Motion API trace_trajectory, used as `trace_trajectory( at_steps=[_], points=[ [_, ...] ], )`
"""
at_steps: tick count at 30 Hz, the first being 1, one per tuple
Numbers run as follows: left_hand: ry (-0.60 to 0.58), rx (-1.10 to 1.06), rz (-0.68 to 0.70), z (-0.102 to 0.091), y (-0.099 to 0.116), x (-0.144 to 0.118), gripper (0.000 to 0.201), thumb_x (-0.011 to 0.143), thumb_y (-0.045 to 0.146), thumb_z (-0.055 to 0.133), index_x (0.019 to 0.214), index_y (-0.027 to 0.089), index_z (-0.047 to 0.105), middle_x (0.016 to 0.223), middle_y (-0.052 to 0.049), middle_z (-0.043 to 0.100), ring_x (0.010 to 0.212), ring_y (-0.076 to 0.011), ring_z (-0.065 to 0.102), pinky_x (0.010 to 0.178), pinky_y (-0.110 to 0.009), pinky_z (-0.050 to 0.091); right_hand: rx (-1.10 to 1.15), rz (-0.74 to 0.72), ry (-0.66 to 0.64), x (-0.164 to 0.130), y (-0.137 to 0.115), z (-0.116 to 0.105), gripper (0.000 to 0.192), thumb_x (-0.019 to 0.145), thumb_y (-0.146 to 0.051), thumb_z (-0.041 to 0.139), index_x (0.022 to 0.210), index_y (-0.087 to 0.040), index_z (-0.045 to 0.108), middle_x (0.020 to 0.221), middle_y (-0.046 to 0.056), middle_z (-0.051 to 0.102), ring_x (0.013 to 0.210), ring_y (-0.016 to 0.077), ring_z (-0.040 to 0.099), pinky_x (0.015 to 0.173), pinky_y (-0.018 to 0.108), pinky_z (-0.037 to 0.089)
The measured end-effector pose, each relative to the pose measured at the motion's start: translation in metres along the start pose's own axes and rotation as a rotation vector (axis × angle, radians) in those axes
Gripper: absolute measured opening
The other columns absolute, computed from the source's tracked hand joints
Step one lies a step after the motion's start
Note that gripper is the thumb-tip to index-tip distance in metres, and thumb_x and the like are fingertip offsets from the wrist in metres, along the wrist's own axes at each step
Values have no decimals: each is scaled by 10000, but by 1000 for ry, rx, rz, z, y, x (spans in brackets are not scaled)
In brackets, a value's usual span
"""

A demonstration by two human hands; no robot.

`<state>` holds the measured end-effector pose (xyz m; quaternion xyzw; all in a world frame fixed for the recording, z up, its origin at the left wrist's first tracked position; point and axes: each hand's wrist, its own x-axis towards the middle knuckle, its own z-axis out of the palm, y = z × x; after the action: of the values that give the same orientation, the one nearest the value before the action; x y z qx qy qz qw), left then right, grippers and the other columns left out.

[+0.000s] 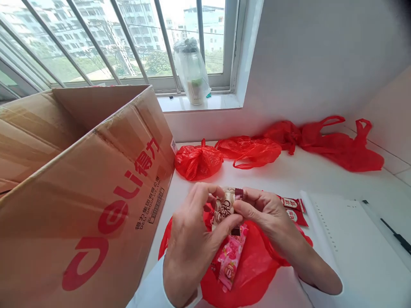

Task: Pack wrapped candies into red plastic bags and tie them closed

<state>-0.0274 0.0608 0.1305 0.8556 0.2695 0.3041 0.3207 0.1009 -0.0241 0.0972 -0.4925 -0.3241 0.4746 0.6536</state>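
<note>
Between my two hands is a small cream and brown candy packet (pixel 224 208) with dark printed characters. My left hand (pixel 192 239) closes on its left side, with the thumb along the lower edge. My right hand (pixel 269 218) pinches its right end between thumb and fingers. Just below lies a pink candy packet (pixel 231 259) on a spread red plastic bag (pixel 250 278). Partly behind my right hand are red packets (pixel 297 211) with white labels. My left hand and the held packet hide part of the bag.
A large open cardboard box (pixel 105 214) fills the left side. Along the wall lie a tied red bag (pixel 199 160) and more red bags (pixel 340 141). At right are a notebook (pixel 356 239) and a black pen (pixel 398 237). A bagged clear jar (pixel 194 77) stands on the windowsill.
</note>
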Motion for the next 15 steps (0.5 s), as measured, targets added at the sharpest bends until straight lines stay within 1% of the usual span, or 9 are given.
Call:
trace_trajectory(
  at_steps=[2, 4, 5, 7, 9, 10, 13, 15],
  points=[
    [-98, -154, -121, -2, -2, 1, 227, 794, 270, 715, 910, 240, 522, 809, 52, 613, 688, -108, 603, 663, -242, 518, 27, 13, 19, 1, -1, -1, 281, 809, -391, 703, 681, -174, 579, 632, -39, 542, 578, 91, 493, 575, 231, 425],
    [-177, -366, -248, -3, -5, 2, 237, 797, 295, 719, 928, 247, 526, 776, 64, 611, 650, -98, 600, 625, -224, 530, 29, -1, 28, 2, -2, -1, 320, 822, -401, 688, 639, -169, 563, 591, -48, 532, 540, 75, 483, 535, 209, 405],
    [-201, -467, -304, -3, -6, 2, 252, 792, 303, 728, 952, 253, 539, 791, 63, 619, 659, -95, 604, 612, -207, 534, 24, -9, 16, 2, -3, -2, 329, 851, -406, 655, 639, -168, 574, 592, -43, 552, 539, 73, 501, 535, 204, 413],
    [-206, -605, -382, -4, -7, 3, 281, 787, 304, 739, 1017, 267, 582, 877, 49, 645, 747, -97, 626, 634, -172, 543, 4, -21, -29, 2, -5, -3, 340, 909, -407, 576, 670, -167, 615, 623, -24, 609, 570, 84, 563, 573, 208, 458],
    [-195, -660, -401, -5, -7, 4, 290, 807, 290, 724, 1079, 277, 621, 946, 32, 664, 834, -101, 633, 672, -140, 536, -8, -23, -76, 2, -6, -5, 312, 933, -378, 541, 736, -167, 660, 661, -8, 653, 611, 98, 612, 619, 218, 496],
    [-200, -674, -394, -6, -6, 4, 285, 822, 281, 709, 1098, 280, 636, 936, 29, 673, 828, -96, 633, 673, -126, 528, -13, -21, -94, 2, -6, -5, 287, 936, -354, 539, 769, -167, 677, 673, -3, 665, 626, 102, 626, 629, 219, 504],
    [-229, -670, -364, -8, -4, 4, 274, 866, 265, 657, 1138, 297, 662, 813, 36, 680, 665, -63, 600, 586, -105, 486, -29, -10, -115, 2, -6, -6, 220, 929, -282, 544, 839, -166, 708, 703, 5, 686, 656, 108, 641, 643, 216, 514],
    [-236, -636, -365, -9, -4, 4, 272, 886, 269, 627, 1152, 306, 671, 795, 33, 684, 618, -57, 577, 562, -111, 469, -45, 1, -111, 2, -5, -7, 207, 920, -265, 548, 846, -164, 714, 707, 8, 690, 658, 109, 638, 645, 217, 514]
  ],
)
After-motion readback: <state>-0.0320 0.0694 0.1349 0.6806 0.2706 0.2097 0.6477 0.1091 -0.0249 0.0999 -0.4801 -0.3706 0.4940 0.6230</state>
